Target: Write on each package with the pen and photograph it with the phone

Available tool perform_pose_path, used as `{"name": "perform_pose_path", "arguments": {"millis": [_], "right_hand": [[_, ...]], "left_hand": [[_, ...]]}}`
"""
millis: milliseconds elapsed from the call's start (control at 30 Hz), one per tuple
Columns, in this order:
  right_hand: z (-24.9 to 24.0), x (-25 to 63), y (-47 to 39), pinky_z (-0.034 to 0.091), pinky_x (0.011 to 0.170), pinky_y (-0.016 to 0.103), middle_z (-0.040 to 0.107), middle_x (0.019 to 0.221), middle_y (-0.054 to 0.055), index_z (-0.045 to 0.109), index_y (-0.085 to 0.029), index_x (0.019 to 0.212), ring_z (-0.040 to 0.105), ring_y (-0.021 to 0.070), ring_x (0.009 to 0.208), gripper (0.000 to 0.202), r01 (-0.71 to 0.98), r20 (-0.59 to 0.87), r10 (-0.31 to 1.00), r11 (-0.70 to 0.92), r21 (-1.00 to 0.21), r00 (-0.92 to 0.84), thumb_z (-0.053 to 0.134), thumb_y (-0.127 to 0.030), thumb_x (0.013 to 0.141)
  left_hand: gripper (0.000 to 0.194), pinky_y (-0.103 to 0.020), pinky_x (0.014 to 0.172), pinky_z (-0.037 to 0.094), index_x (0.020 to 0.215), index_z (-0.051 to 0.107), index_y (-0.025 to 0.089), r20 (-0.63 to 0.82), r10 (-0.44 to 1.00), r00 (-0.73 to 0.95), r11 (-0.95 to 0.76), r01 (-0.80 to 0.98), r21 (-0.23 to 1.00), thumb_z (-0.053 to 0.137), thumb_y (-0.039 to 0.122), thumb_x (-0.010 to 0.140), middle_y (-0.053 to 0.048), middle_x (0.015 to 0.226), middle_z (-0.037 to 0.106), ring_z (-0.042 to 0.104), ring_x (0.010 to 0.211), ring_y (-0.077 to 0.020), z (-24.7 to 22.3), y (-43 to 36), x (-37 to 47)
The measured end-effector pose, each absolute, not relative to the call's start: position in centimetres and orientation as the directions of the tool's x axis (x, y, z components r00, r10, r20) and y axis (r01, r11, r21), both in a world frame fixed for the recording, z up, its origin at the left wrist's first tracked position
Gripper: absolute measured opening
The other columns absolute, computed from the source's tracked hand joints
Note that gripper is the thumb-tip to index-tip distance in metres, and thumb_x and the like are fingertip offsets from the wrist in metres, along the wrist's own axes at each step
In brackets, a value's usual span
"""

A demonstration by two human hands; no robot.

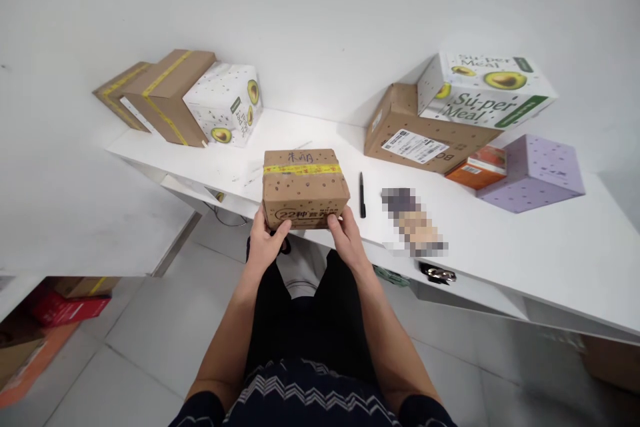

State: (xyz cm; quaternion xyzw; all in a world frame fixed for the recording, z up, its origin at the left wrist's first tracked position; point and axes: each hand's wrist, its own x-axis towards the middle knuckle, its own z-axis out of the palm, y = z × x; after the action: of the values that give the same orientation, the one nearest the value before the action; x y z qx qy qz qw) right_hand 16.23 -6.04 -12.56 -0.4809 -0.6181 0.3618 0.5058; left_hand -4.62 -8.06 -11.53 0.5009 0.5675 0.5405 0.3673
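Note:
A brown cardboard box (305, 190) with yellow tape across its top and handwriting near its far edge is between my hands at the desk's front edge. My left hand (267, 240) grips its near left corner, thumb on the front face. At the near right corner, my right hand (346, 238) holds it the same way. The fingers of both hands are partly hidden under and behind the box. To the right of the box a black pen (363, 195) lies on the white desk (310, 130).
Taped brown boxes (173, 97) and a white avocado-print box (225, 103) stand at the left. At the right are a labelled carton (425, 140), a Su-per Meal box (485, 90), an orange box (477, 167) and a lilac box (533, 173). A pixelated item (414, 221) lies beyond the pen.

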Motion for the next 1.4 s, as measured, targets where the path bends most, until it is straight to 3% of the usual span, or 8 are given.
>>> {"name": "perform_pose_path", "arguments": {"millis": [133,267,600,800,1000,1200,1400], "right_hand": [[-10.4,16.5,-6.5,0.057,0.087,0.039,0.061,0.124,0.011,0.052,-0.026,0.141,0.061,0.0239,0.108,0.050,0.191,0.302,0.953,0.295,-0.936,0.006,0.044,-0.054,0.100],[-8.7,16.6,-6.9,0.055,0.088,0.039,0.063,0.124,0.011,0.054,-0.028,0.141,0.061,0.0246,0.109,0.051,0.223,0.362,0.930,0.341,-0.913,0.060,0.043,-0.055,0.100],[-8.6,15.3,-7.3,0.052,0.093,0.040,0.063,0.115,0.009,0.055,-0.030,0.144,0.058,0.0242,0.109,0.051,0.214,0.364,0.925,0.336,-0.917,0.106,0.041,-0.054,0.100],[-8.4,15.8,-7.6,0.052,0.092,0.041,0.064,0.121,0.009,0.057,-0.029,0.142,0.060,0.0236,0.107,0.050,0.224,0.389,0.913,0.357,-0.907,0.121,0.040,-0.053,0.101],[-8.2,16.6,-7.7,0.053,0.086,0.039,0.068,0.120,0.009,0.054,-0.029,0.145,0.063,0.0223,0.104,0.055,0.162,0.370,0.908,0.341,-0.926,0.199,0.048,-0.055,0.097],[-7.8,16.7,-7.9,0.052,0.092,0.041,0.071,0.117,0.006,0.051,-0.032,0.147,0.063,0.0214,0.109,0.051,0.092,0.405,0.894,0.394,-0.914,0.191,0.048,-0.048,0.099],[-8.1,16.5,-7.9,0.050,0.100,0.044,0.069,0.125,0.006,0.051,-0.033,0.147,0.062,0.0216,0.114,0.050,0.007,0.381,0.904,0.387,-0.922,0.194,0.048,-0.047,0.099]], "left_hand": [[0.061,-0.044,0.108,0.049,0.139,0.056,0.023,0.256,0.941,-0.220,-0.201,0.242,0.949,0.066,0.053,0.087,-0.013,0.132,0.064,0.058,0.129,-0.0287,-8.4,-8.3,-4.9],[0.057,-0.045,0.112,0.045,0.141,0.057,0.024,0.311,0.923,-0.225,-0.246,0.275,0.929,0.056,0.055,0.093,-0.012,0.136,0.063,0.056,0.131,-0.0289,-6.6,-8.5,-5.3],[0.053,-0.045,0.103,0.048,0.137,0.062,0.028,0.362,0.893,-0.268,-0.239,0.399,0.885,0.040,0.059,0.099,-0.010,0.124,0.065,0.060,0.114,-0.0247,-6.3,-9.3,-6.7],[0.054,-0.041,0.097,0.047,0.137,0.062,0.030,0.382,0.887,-0.258,-0.247,0.434,0.866,0.036,0.060,0.100,-0.008,0.114,0.065,0.058,0.105,-0.0227,-5.9,-9.3,-6.8],[0.053,-0.043,0.096,0.043,0.138,0.062,0.029,0.397,0.884,-0.246,-0.247,0.476,0.844,0.035,0.057,0.102,-0.007,0.099,0.064,0.055,0.099,-0.0231,-6.1,-9.4,-6.7],[0.052,-0.044,0.102,0.041,0.145,0.054,0.030,0.433,0.868,-0.243,-0.300,0.439,0.847,0.039,0.054,0.101,-0.009,0.120,0.065,0.055,0.113,-0.0246,-5.7,-9.6,-6.8],[0.056,-0.038,0.101,0.044,0.151,0.046,0.030,0.465,0.826,-0.317,-0.370,0.317,0.873,0.050,0.051,0.099,-0.008,0.116,0.066,0.059,0.112,-0.0209,-6.2,-9.6,-7.1]]}}
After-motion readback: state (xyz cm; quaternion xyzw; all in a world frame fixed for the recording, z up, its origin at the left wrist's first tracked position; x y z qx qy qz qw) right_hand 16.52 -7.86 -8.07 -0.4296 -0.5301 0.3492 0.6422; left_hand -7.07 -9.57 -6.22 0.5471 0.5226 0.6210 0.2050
